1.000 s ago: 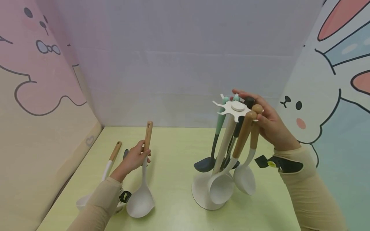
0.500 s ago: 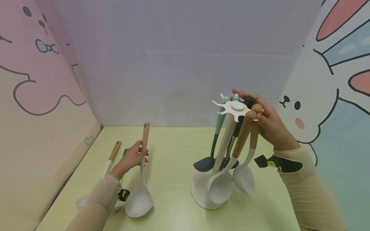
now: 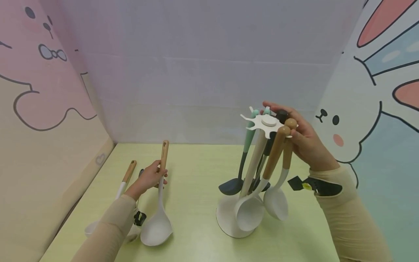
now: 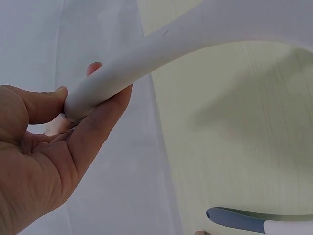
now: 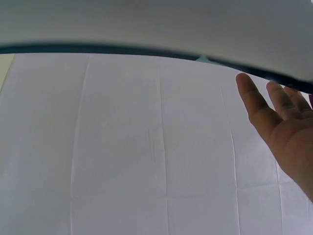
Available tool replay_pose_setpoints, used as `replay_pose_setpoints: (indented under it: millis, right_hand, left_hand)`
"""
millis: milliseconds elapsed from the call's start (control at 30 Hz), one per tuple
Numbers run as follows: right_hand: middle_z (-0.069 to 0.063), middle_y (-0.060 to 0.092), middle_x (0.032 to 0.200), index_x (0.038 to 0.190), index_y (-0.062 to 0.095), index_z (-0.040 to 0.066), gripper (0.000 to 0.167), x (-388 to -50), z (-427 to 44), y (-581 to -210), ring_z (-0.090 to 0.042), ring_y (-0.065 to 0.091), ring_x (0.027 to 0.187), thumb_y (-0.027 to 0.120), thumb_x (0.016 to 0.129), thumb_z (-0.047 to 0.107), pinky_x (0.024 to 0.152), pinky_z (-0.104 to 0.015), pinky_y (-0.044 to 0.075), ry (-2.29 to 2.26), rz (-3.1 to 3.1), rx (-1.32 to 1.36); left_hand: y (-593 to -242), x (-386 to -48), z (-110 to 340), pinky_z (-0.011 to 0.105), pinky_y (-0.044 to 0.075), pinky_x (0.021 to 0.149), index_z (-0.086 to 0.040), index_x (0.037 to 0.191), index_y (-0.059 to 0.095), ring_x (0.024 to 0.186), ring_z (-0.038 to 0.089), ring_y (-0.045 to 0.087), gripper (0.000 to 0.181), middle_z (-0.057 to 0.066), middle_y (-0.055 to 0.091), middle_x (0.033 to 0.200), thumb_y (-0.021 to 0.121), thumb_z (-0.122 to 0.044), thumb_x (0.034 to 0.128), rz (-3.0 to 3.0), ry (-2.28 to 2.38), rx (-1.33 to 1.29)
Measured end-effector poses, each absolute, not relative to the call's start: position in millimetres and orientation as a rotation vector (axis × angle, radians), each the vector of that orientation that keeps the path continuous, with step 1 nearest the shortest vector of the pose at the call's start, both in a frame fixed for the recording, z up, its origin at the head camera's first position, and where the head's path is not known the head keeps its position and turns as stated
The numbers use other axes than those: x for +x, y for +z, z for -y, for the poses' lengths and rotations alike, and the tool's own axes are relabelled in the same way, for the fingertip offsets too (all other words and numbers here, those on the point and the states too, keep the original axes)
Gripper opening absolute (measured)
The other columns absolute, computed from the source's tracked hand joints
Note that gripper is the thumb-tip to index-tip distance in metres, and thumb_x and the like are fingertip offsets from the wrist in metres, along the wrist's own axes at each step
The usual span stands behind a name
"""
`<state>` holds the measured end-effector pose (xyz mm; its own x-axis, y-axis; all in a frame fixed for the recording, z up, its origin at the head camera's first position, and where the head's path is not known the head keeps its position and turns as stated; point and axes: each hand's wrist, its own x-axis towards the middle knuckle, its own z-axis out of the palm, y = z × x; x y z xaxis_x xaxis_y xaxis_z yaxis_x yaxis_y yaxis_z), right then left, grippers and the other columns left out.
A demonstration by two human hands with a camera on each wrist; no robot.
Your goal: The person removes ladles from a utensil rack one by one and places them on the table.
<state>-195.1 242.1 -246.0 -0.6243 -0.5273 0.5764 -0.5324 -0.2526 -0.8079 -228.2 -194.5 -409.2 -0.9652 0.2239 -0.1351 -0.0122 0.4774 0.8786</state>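
My left hand [image 3: 151,177] pinches a white ladle [image 3: 156,228] where its wooden handle meets the white shaft; in the left wrist view, thumb and fingers close around the shaft [image 4: 132,66]. The wide bowl points toward me. On the right, my right hand [image 3: 309,145] grips the top of a white utensil stand [image 3: 226,214], thumb beside a round wooden handle end and fingers reaching behind the hooks. From it hang two white ladles with wooden handles, a dark turner [image 3: 231,186] with a green handle, and black-handled tools partly hidden. A blurred pale surface covers the upper right wrist view.
Left of my left hand, another white utensil with a wooden handle [image 3: 130,171] lies on the pale green table [image 3: 193,174]. A dark-blue-handled tool [image 4: 234,219] lies beneath the left wrist. Cartoon-printed cloth walls the sides, and a plain pale cloth [image 3: 209,72] stands behind.
My left hand and the white ladle have shifted slightly left, the handle's top a little lower. The right hand keeps its hold at the top of the stand.
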Motion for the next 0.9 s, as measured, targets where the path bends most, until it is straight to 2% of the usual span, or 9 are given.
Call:
replay_pose_setpoints:
  millis: [367,900]
  right_hand:
    - [-0.009,0.027,0.161,0.149,0.043,0.010,0.062,-194,-241,-245,-0.023,0.029,0.144,0.062,0.097,0.039,0.112,-0.026,0.034,2.077,1.918,1.341]
    - [-0.010,0.025,0.162,0.149,0.041,0.008,0.061,-193,-240,-245,-0.024,0.029,0.145,0.059,0.100,0.037,0.112,-0.027,0.034,2.077,1.906,1.379]
  left_hand:
    - [-415,-236,200,0.044,0.060,0.065,0.016,0.143,0.024,0.076,0.020,0.066,0.047,0.029,0.058,0.104,0.044,-0.004,0.1057,-2.433,1.500,0.177]
    - [-422,-244,204,0.044,0.060,0.068,0.018,0.140,0.026,0.076,0.021,0.067,0.045,0.034,0.057,0.109,0.044,-0.003,0.1049,-2.413,1.444,0.110]
